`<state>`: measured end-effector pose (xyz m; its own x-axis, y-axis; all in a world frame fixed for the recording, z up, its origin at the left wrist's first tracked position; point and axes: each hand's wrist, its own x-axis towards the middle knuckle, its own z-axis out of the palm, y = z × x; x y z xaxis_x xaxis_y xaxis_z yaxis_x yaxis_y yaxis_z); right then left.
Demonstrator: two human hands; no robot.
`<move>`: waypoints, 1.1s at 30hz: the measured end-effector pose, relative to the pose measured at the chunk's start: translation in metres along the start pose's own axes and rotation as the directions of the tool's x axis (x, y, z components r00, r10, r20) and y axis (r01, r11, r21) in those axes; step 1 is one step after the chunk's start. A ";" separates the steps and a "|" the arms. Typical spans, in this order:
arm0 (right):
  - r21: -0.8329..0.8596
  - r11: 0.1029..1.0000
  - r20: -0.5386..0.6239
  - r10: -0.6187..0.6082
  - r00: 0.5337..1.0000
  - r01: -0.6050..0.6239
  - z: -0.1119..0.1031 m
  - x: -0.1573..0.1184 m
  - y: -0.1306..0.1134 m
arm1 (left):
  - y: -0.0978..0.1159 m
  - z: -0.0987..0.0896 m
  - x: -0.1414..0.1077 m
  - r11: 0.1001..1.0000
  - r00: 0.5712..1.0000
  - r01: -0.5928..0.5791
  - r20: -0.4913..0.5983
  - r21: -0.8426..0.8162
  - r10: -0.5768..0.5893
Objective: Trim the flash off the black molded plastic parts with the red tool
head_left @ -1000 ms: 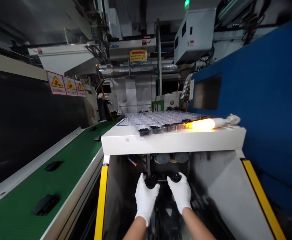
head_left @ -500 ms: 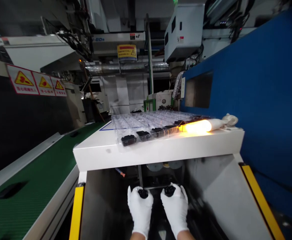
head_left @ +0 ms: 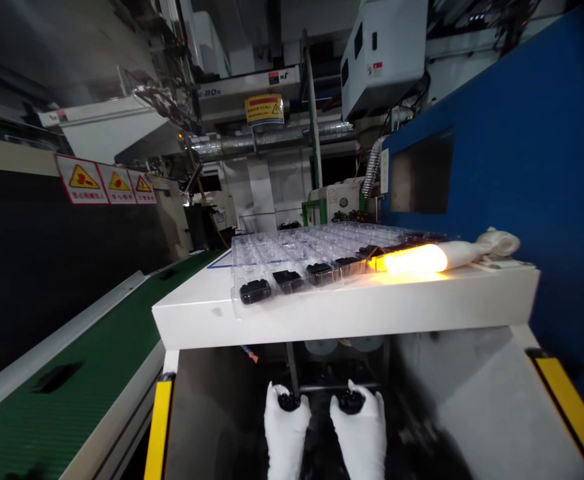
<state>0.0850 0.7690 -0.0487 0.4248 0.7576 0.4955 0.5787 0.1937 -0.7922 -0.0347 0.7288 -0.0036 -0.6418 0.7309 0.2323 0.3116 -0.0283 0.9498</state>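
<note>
Up and ahead of the fingers, the white table [head_left: 322, 310] overhangs the bin-like opening where both gloved hands work. On it lies a clear blister tray [head_left: 312, 257]; only its near row holds black parts [head_left: 255, 291], so by my reading most pockets are left to fill. Far left of the fingers runs the green conveyor [head_left: 72, 393], carrying another dark part [head_left: 55, 377]. A glowing lamp [head_left: 412, 260] lies at the tray's right edge. The table's lip sits between the hands and the tray (a lift must clear it). The left hand [head_left: 285, 430] is closed around a small black piece [head_left: 288, 401]; the right hand [head_left: 359, 430] grips another [head_left: 352, 400].
</note>
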 end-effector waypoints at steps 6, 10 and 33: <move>-0.079 0.995 0.021 -0.056 0.998 0.057 -0.004 0.001 -0.001 | -0.010 -0.002 -0.004 0.928 0.976 -0.101 -0.145 0.360 0.163; -0.079 0.993 0.024 -0.082 0.996 0.084 -0.007 0.002 -0.002 | -0.012 -0.001 -0.009 0.920 0.969 -0.052 -0.202 0.388 0.140; -0.074 0.997 -0.027 -0.026 0.999 0.024 0.010 -0.009 0.012 | -0.010 0.008 -0.003 0.961 0.975 0.027 -0.220 0.276 0.036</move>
<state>0.0809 0.7708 -0.0659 0.4281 0.7356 0.5250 0.6388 0.1646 -0.7516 -0.0304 0.7327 -0.0156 -0.7684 0.5616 0.3070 0.4760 0.1807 0.8607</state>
